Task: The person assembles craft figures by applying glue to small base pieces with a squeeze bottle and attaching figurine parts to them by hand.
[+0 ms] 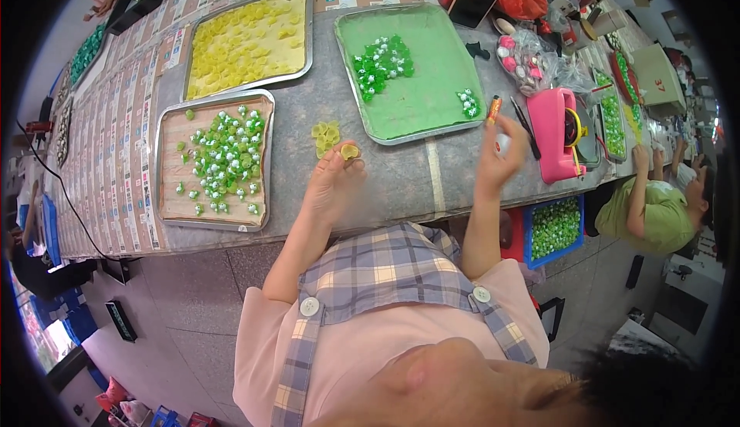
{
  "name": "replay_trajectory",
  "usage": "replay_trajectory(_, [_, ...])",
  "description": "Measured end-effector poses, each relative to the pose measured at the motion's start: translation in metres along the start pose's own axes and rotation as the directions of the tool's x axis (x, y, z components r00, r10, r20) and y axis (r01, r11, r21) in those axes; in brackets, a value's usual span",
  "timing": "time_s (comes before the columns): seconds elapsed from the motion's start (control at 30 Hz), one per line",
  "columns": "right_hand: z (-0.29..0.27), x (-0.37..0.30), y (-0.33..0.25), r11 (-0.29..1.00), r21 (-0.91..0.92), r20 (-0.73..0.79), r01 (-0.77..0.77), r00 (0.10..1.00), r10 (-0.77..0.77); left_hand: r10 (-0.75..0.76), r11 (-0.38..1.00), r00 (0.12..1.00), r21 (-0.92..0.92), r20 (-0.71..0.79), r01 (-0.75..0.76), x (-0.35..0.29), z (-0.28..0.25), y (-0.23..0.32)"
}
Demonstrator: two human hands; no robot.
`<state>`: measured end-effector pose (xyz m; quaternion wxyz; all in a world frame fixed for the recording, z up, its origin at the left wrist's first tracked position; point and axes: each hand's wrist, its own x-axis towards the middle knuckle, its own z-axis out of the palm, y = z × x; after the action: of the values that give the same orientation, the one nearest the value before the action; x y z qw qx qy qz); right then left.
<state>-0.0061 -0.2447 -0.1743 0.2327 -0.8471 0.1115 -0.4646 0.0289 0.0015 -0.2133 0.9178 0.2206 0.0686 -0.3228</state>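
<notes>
My left hand [333,184] is pinched on a small yellow translucent cup-shaped piece [349,152] over the grey table. Beside it lies a little heap of the same yellow pieces [325,132]. Raised near the table's front edge, my right hand [501,161] holds a small orange tube [494,109] upright between its fingertips. Something whitish shows by its palm, too small to name. Beyond both hands is a green-lined tray [432,30] with green-and-white pieces [381,65] grouped at its left and a smaller cluster [468,103] at its right.
At the left sit a tray of green-and-white pieces [223,153] and a tray of yellow pieces [247,42]. Right of my right hand are a dark pen-like tool [526,128], a pink tape dispenser [551,138] and a bag of pink-and-white items [528,65]. A blue crate [532,234] stands below the table edge.
</notes>
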Motion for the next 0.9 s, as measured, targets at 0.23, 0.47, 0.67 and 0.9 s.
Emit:
replay_trajectory(0.23, [0.133, 0.017, 0.000, 0.964, 0.264, 0.502, -0.033, 0.858, -0.108, 0.013, 1.000, 1.000, 0.012, -0.001, -0.013, -0.003, 0.002, 0.003])
replay_trajectory(0.47, [0.155, 0.019, -0.006, 0.977, 0.090, 0.609, 0.191, 0.766, -0.206, 0.058, 0.997, 0.998, 0.050, -0.024, -0.057, -0.008, 0.000, 0.008])
replay_trajectory(0.67, [0.094, 0.012, -0.047, 0.885, 0.374, 0.651, -0.278, 0.758, -0.037, 0.063, 0.997, 0.998, 0.037, -0.007, -0.063, -0.007, 0.002, 0.006])
replay_trajectory(0.9, [0.042, -0.031, -0.076, 0.279, 0.476, 0.865, -0.834, 0.501, 0.025, 0.092, 0.995, 0.995, 0.038, 0.039, -0.093, -0.016, 0.011, 0.002])
